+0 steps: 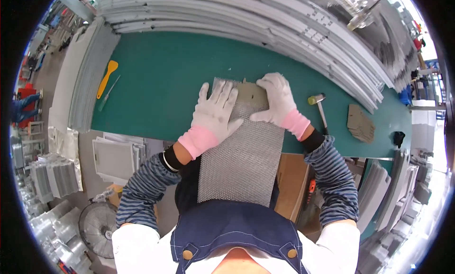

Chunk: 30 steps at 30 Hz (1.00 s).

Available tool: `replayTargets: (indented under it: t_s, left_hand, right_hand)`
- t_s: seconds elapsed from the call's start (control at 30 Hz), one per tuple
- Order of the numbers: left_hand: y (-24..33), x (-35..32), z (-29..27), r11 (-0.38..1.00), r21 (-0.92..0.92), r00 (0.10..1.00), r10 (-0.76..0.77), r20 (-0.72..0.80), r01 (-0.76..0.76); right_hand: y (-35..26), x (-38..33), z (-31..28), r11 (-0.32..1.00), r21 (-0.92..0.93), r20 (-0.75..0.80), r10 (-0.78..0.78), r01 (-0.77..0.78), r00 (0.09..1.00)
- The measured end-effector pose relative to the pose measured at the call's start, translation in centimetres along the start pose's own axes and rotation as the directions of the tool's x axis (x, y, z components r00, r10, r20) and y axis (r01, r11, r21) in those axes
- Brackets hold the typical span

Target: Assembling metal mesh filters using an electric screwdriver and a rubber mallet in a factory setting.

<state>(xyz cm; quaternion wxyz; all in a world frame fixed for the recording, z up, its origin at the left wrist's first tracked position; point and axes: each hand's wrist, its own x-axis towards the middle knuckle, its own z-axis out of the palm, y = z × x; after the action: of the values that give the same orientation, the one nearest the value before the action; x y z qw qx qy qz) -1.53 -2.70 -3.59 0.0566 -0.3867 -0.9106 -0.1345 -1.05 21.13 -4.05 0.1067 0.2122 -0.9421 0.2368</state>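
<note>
Both gloved hands spread flat: left hand [214, 114], right hand [277, 101] pressing mesh sheet [241, 160] on green table [161, 70].

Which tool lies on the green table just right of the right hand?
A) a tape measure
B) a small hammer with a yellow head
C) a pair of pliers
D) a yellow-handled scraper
B: a small hammer with a yellow head lies on the green table beside the right hand, which presses on the metal mesh sheet.
</note>
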Motion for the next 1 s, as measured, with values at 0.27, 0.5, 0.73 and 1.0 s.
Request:
replayTargets:
  t_s: [0.27, 0.5, 0.73, 1.0]
  left_hand:
    - [-4.4, 2.1, -2.4, 0.256, -0.843, 0.812, -0.497, 0.305, 0.473]
    - [-2.7, 1.0, -2.2, 0.009, -0.972, 0.851, -0.484, 0.202, 0.236]
    - [-1.0, 0.8, -3.4, -0.103, -0.986, 0.878, -0.45, 0.166, 0.133]
    - [-1.4, 0.1, -4.5, -0.022, -0.996, 0.908, -0.411, 0.086, 0.084]
  right_hand:
    - [-3.6, 0.7, -7.5, 0.958, 0.232, 0.275, 0.103, -0.17, 0.956]
    - [3.4, 6.6, -14.7, 0.932, -0.194, 0.021, 0.315, -0.305, 0.949]
    - [13.3, 6.6, -13.6, 0.864, -0.486, -0.14, 0.07, -0.13, 0.988]
    - [11.5, 6.4, -18.9, 0.966, -0.123, -0.272, 0.186, -0.226, 0.944]
